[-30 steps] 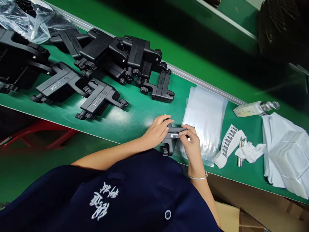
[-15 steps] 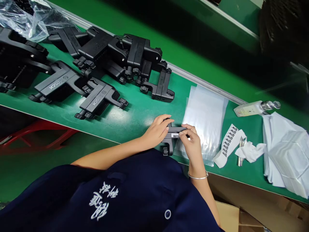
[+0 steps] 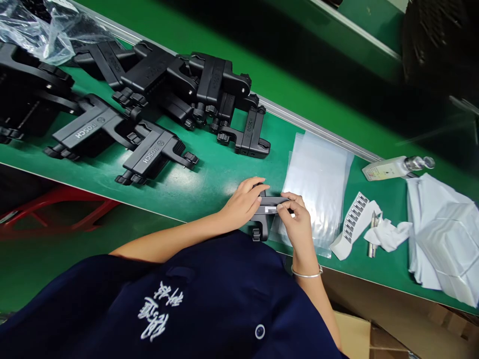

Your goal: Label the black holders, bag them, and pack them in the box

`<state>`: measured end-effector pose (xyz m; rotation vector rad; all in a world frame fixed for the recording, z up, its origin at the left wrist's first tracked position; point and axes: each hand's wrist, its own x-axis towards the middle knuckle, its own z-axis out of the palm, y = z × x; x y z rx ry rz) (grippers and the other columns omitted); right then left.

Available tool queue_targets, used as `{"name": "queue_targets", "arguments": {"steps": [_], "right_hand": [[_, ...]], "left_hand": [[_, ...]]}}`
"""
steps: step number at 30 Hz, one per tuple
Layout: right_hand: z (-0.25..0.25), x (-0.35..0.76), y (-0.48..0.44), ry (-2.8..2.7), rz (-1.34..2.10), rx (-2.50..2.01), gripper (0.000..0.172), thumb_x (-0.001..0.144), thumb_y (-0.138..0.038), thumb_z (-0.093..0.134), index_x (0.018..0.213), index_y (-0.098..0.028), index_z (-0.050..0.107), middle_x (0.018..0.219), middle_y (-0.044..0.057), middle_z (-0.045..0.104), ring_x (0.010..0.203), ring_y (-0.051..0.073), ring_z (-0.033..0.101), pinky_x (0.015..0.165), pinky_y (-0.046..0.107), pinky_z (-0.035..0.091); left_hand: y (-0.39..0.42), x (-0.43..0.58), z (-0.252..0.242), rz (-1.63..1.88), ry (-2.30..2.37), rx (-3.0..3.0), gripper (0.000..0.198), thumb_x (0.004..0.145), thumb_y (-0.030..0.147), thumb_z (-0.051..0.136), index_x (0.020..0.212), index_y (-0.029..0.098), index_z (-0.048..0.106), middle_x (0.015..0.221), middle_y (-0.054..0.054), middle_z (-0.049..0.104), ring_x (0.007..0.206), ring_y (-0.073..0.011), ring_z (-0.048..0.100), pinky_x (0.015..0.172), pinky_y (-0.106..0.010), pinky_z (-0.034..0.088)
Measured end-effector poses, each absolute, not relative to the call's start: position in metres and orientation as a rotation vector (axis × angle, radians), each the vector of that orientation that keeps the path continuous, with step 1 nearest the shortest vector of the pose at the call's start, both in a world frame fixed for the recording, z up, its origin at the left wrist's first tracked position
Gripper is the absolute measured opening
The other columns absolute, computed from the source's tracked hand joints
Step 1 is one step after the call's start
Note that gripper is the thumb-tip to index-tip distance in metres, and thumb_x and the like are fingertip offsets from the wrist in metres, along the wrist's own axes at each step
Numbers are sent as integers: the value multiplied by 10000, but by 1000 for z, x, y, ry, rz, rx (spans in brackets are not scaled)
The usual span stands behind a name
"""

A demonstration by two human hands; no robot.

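At the bench's near edge lies a black plastic clamp bracket with a knob at its lower end. My left hand grips its left side, fingers bent over the top. From the right, my right hand closes on the other end, with the thumb at a small white label on the bracket's side. Whether the thumb presses on the label or just beside it I cannot make out. Clear plastic bags lie flat just beyond my right hand, partly covered by it.
Several similar black brackets marked BOSCH crowd the green bench's left side. To the right are a label strip, a crumpled white tissue over a metal pen-like tool, a bottle and stacked white sheets. A red stool stands below.
Almost nothing differs. Both hands keep their places on the bracket, and my right thumb has shifted very slightly left along the label.
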<state>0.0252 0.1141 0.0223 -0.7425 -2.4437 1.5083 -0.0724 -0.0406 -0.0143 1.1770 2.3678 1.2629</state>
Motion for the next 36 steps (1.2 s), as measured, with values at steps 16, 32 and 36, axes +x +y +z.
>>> {"name": "queue_targets", "arguments": {"steps": [16,32,36], "right_hand": [[23,50,159,-2636,1681,-409,419,864,-368,662,1275,-296,622,1429,60,542,1340,251,489,1107,450,423],[20,51,153,-2885,1183,-110,517,924,-319,582,1428,-288,475,1431,84,531,1322,262,494,1109,489,410],[20,50,143,-2991,782,26,460,935,-286,553,1393,-308,520,1244,128,610,1121,298,582,1003,553,431]], "left_hand": [[-59,-120,13,677,2027,2406,283,976,338,471,1107,233,699,1108,-46,733,1021,-188,639,783,-317,406],[-45,-96,32,587,2242,2159,347,979,394,429,1079,189,690,891,-63,716,775,-182,623,672,-335,401],[-64,-116,30,1155,2674,1491,371,991,337,369,1075,195,702,940,-65,733,858,-184,660,760,-321,484]]}}
